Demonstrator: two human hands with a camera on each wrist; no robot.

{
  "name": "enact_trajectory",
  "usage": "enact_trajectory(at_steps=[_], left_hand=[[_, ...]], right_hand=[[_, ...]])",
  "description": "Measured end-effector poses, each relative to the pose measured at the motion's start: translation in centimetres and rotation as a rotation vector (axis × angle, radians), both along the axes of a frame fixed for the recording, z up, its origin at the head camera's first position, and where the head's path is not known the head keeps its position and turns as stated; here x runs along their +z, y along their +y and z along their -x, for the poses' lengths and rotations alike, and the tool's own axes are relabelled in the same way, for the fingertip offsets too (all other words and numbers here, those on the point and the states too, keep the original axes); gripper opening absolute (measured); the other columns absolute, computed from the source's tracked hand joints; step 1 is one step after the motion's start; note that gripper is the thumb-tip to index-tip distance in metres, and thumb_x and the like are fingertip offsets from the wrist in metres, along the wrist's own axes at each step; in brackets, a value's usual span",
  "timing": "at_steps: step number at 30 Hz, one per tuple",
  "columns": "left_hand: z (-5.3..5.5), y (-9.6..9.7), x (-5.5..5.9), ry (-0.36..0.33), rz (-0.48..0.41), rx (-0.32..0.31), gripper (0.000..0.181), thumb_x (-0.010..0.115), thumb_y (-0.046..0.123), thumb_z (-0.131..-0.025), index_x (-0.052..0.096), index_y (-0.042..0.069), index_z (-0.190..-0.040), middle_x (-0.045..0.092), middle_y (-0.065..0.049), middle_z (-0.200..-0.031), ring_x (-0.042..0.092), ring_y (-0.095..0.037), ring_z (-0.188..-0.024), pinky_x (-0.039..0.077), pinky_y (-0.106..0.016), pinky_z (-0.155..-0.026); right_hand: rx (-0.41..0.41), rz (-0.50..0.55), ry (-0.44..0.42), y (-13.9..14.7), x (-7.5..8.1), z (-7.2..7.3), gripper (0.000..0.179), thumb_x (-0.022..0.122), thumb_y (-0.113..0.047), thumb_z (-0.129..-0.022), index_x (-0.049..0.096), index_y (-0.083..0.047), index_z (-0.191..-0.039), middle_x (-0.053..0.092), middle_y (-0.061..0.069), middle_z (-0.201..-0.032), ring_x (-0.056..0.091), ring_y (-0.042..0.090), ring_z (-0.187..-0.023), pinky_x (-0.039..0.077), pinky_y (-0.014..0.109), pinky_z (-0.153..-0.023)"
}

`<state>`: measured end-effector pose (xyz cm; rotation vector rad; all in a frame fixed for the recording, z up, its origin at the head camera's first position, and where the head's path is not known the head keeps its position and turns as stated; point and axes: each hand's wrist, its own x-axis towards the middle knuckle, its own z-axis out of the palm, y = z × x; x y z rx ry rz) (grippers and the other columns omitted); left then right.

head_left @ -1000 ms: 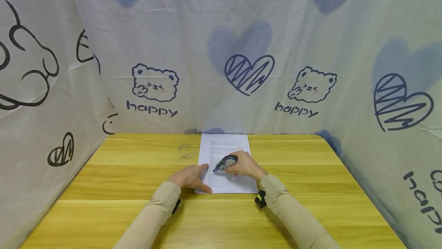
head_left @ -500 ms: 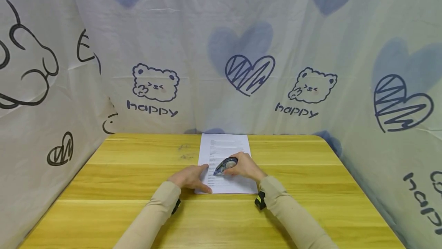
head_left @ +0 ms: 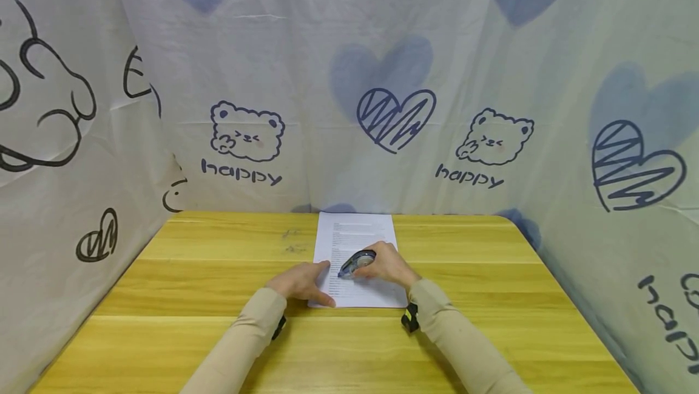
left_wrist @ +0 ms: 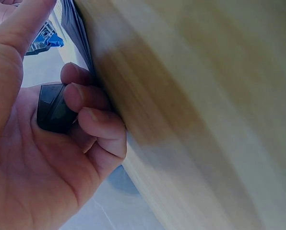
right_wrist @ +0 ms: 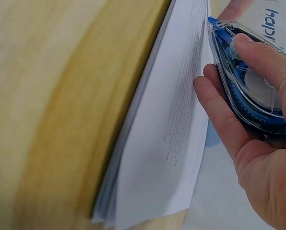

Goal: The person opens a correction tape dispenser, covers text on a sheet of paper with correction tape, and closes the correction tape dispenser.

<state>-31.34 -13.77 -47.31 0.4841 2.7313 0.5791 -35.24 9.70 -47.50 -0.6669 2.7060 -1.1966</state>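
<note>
A stack of printed paper sheets (head_left: pixel 355 233) lies on the wooden table. My right hand (head_left: pixel 386 262) grips a correction tape (right_wrist: pixel 253 81) with a clear case and blue inner parts, thumb on one side and fingers on the other. The tape's blue tip (right_wrist: pixel 212 20) is right at the printed lines of the top sheet. At the sheet's left edge, my left hand (head_left: pixel 299 280) rests with thumb and forefinger spread on the paper. Its other fingers curl round a small dark cap-like piece (left_wrist: pixel 55 108) against the palm, seen in the left wrist view.
The wooden table (head_left: pixel 191 297) extends to both sides of the paper. A white cloth (head_left: pixel 322 139) with bear and heart drawings hangs behind it and along the sides. Dark marks (head_left: pixel 295 248) show on the tabletop left of the sheets.
The correction tape in my right hand has moved slightly down the page, toward the person. The left hand has stayed in place on the paper.
</note>
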Motion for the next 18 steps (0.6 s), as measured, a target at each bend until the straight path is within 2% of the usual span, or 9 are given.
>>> enact_trajectory(at_steps=[9,18], left_hand=[[-0.14,-0.06,-0.05,0.002,0.002,0.002,0.100,0.084,0.047,-0.074,0.037,0.005,-0.151,0.044,-0.016,-0.151,0.043,-0.034,-0.138,0.035,-0.047,-0.115],[-0.12,-0.03,0.05,0.000,0.010,-0.005,0.101,0.084,0.048,-0.073,0.036,0.004,-0.151,0.043,-0.016,-0.152,0.042,-0.034,-0.139,0.034,-0.048,-0.116]], right_hand=[[0.005,-0.048,0.042,0.00,0.05,0.07,0.027,0.089,-0.022,-0.070,0.078,-0.011,-0.093,0.075,-0.001,-0.082,0.065,0.008,-0.067,0.054,0.024,-0.061],[-0.005,-0.062,0.045,-0.08,0.03,0.30,0.026,0.090,-0.022,-0.070,0.078,-0.012,-0.091,0.075,-0.002,-0.080,0.064,0.007,-0.065,0.054,0.024,-0.060]])
